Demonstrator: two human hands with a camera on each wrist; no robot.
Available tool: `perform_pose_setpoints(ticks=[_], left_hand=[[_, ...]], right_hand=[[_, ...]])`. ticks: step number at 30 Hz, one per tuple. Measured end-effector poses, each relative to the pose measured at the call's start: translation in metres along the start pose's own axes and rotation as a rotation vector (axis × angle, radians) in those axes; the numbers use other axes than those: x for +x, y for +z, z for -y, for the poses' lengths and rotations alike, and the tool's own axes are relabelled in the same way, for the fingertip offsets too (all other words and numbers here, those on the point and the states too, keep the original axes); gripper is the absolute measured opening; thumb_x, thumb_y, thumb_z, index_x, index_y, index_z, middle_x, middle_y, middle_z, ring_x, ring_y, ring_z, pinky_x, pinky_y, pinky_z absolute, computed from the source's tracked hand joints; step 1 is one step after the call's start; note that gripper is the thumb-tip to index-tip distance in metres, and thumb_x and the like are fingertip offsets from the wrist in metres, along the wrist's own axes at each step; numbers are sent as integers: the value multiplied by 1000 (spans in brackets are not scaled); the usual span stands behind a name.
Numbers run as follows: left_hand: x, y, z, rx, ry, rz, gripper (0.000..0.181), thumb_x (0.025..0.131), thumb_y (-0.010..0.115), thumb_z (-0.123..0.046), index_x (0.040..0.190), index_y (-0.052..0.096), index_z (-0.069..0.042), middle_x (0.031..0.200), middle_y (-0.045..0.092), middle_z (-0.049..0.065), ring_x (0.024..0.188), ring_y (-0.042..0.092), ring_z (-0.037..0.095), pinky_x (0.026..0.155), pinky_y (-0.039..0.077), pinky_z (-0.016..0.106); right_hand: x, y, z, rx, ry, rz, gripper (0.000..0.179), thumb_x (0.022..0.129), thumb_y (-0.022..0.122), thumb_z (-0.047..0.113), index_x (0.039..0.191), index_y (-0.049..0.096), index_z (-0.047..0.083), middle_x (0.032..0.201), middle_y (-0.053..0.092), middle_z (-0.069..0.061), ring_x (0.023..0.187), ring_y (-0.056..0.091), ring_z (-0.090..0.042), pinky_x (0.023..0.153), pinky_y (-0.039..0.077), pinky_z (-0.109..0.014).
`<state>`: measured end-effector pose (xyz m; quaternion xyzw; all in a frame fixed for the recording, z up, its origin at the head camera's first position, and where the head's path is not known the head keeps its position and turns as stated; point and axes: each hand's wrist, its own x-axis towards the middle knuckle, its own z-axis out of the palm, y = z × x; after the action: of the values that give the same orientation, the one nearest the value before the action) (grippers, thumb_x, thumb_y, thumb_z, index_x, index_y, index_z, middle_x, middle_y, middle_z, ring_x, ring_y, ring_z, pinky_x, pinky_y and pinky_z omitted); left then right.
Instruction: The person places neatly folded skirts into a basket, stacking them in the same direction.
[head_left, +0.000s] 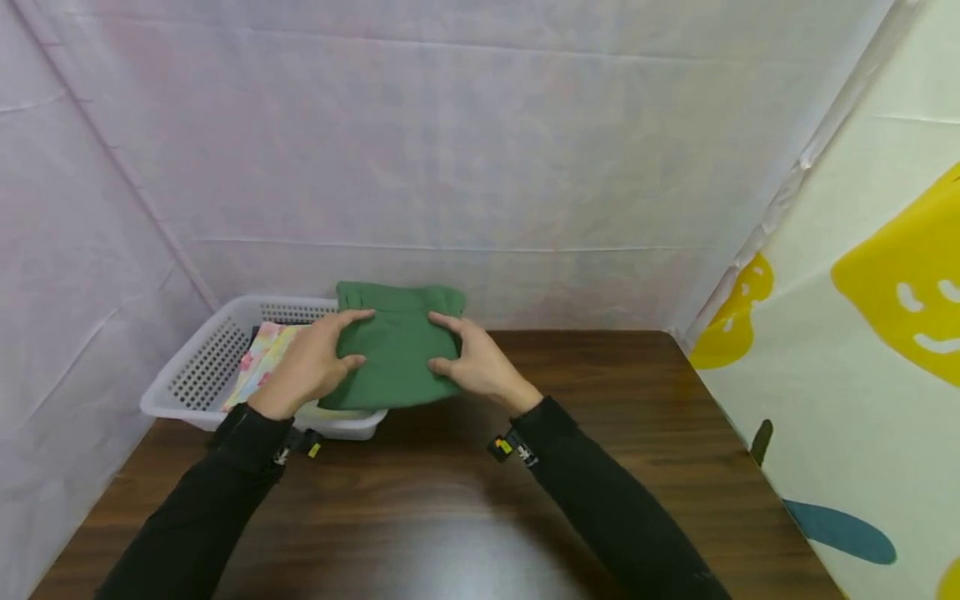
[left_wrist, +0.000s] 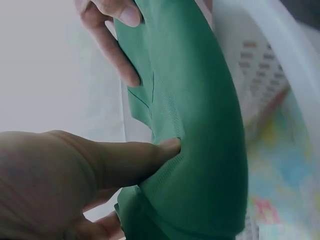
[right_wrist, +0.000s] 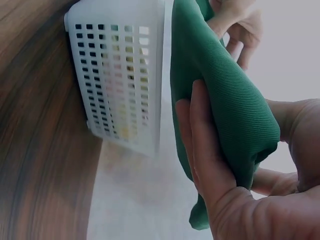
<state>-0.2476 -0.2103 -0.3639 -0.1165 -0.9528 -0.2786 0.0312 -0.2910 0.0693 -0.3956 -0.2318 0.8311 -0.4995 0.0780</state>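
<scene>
Both hands hold a folded green garment (head_left: 397,358), raised over the right end of a white plastic basket (head_left: 198,383). My left hand (head_left: 311,362) grips its left side, and in the left wrist view that thumb presses into the ribbed cloth. On the opposite side my right hand (head_left: 483,362) holds the edge; the right wrist view shows fingers under the thick folded layers (right_wrist: 235,100). A pastel, multicoloured cloth (head_left: 258,358) lies inside the basket, partly hidden by my left hand and forearm.
The basket stands at the back left of a dark wooden table (head_left: 600,433). White sheeting (head_left: 450,150) hangs behind and to the left. A sheet with yellow smiling figures (head_left: 915,283) hangs at the right. Something dark (head_left: 288,321) lies behind the pastel cloth.
</scene>
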Motion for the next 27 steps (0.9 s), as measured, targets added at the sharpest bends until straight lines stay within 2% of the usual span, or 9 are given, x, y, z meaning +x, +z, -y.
perform_pose_setpoints(ticks=[5, 11, 14, 16, 18, 21, 22, 24, 27], left_hand=[[-2, -12, 17, 15, -22, -2, 76, 113, 76, -6, 181, 43, -12, 182, 39, 36, 159, 45, 65, 127, 45, 78], [-8, -29, 40, 69, -69, -3, 77, 112, 77, -7, 180, 43, -10, 180, 39, 39, 159, 42, 68, 129, 38, 83], [-12, -37, 50, 88, -102, 6, 77, 112, 77, -7, 181, 42, -11, 180, 37, 41, 152, 47, 70, 116, 50, 81], [-14, -41, 57, 105, -118, 8, 77, 112, 77, -8, 181, 42, -11, 179, 36, 42, 138, 59, 68, 99, 58, 71], [-14, -45, 63, 116, -135, 15, 77, 112, 76, -7, 181, 42, -11, 179, 36, 43, 116, 70, 59, 87, 56, 60], [-15, -48, 72, 130, -156, 20, 76, 112, 76, -6, 181, 42, -10, 178, 36, 45, 88, 70, 43, 80, 51, 52], [-16, -49, 75, 133, -158, 18, 76, 112, 76, -5, 180, 43, -9, 177, 36, 45, 86, 70, 41, 80, 51, 53], [-17, -50, 81, 124, -161, 12, 75, 111, 76, -3, 179, 44, -8, 176, 37, 46, 102, 72, 52, 88, 57, 61], [-20, -51, 90, 107, -158, -1, 73, 109, 76, 0, 176, 46, -4, 175, 38, 47, 125, 64, 65, 102, 56, 72]], right_hand=[[17, 17, 9, -16, -11, 20, 80, 110, 79, 11, 182, 44, 20, 188, 39, -18, 168, 50, -40, 134, 49, -58], [37, 39, 23, -77, -43, 56, 83, 107, 81, 11, 181, 44, 14, 186, 43, -20, 170, 49, -38, 136, 48, -55], [43, 50, 30, -104, -56, 81, 85, 106, 82, 12, 181, 44, 12, 186, 44, -20, 169, 50, -37, 135, 49, -51], [46, 56, 34, -119, -54, 101, 86, 106, 83, 14, 181, 43, 12, 186, 44, -19, 169, 51, -35, 134, 50, -47], [50, 61, 37, -143, -53, 116, 87, 106, 84, 16, 182, 42, 13, 187, 44, -17, 169, 51, -34, 134, 51, -44], [54, 71, 41, -173, -45, 135, 90, 106, 86, 19, 183, 39, 13, 187, 44, -16, 169, 52, -32, 133, 52, -40], [55, 74, 42, -179, -46, 141, 91, 106, 86, 19, 183, 38, 12, 187, 45, -16, 168, 53, -33, 133, 51, -41], [57, 80, 44, -213, -47, 155, 94, 106, 87, 21, 184, 36, 12, 187, 44, -18, 168, 53, -33, 133, 51, -40], [59, 89, 46, -287, -57, 170, 97, 106, 88, 25, 184, 34, 9, 186, 42, -23, 169, 50, -34, 134, 49, -39]])
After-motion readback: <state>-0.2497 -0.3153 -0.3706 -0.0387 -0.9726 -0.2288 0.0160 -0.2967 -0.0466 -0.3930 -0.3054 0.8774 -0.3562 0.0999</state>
